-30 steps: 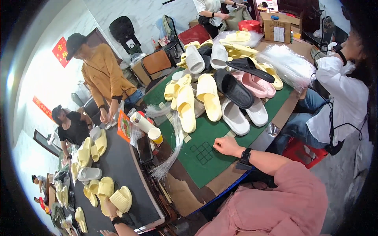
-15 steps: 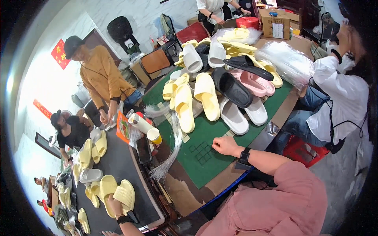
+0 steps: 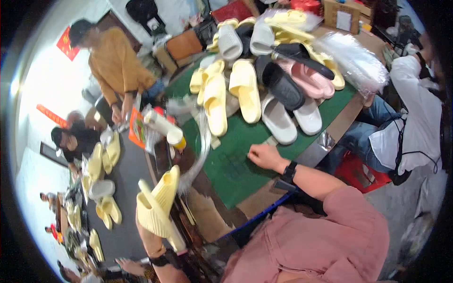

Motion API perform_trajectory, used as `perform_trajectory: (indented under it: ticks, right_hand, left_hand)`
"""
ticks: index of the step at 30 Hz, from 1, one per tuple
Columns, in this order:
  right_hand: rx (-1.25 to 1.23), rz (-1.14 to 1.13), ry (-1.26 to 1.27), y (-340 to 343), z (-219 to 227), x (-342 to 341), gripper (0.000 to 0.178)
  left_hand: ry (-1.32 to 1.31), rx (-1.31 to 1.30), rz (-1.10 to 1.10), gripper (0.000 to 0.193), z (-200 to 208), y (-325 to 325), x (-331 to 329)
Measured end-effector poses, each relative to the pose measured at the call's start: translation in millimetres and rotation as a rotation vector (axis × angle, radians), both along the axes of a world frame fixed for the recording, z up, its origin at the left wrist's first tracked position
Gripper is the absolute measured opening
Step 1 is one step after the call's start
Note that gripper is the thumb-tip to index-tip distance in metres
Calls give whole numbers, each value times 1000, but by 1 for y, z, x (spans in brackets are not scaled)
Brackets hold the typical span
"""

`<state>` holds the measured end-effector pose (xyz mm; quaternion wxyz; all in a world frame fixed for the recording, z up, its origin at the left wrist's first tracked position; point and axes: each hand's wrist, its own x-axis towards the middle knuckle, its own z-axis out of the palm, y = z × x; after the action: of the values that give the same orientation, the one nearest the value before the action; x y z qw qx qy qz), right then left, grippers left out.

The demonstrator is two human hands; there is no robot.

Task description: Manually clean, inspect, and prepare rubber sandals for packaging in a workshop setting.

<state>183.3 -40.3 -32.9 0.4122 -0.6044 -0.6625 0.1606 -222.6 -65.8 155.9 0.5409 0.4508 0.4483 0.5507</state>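
My left hand (image 3: 150,241) is closed on a pair of yellow slippers (image 3: 160,207), held up over the edge of the dark table; the slippers hide most of its fingers. On the green mat (image 3: 226,181), my right hand (image 3: 265,157) rests in a loose fist, and nothing shows in it. Beyond that hand lies a heap of slippers: yellow ones (image 3: 245,89), black ones (image 3: 279,81), pink ones (image 3: 309,79) and light grey ones (image 3: 278,120). A bundle of clear plastic strands (image 3: 200,151) hangs along the mat's left side.
More yellow slippers (image 3: 108,211) and a grey one (image 3: 102,189) lie on the dark table (image 3: 134,188). A yellow-and-white cup (image 3: 176,138) stands between the tables. Clear plastic bags (image 3: 351,61) and a cardboard box (image 3: 340,18) are at the back right. Several people work around the tables.
My left hand has lifted the pair of yellow slippers off the dark table and moved it to the right. My right hand remains closed on the mat. The whole view has shifted slightly.
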Motion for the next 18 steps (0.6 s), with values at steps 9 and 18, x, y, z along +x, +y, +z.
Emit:
perform_trajectory:
  ticks: [9,18]
  right_hand:
    - [-61,-1,51,9,2,3,20]
    - [-101,-119,664,5,-2,31,25]
  left_hand:
    - [-198,-365,-154,26,-26,-18,145]
    - [244,-55,-252,78,-106,-19,195]
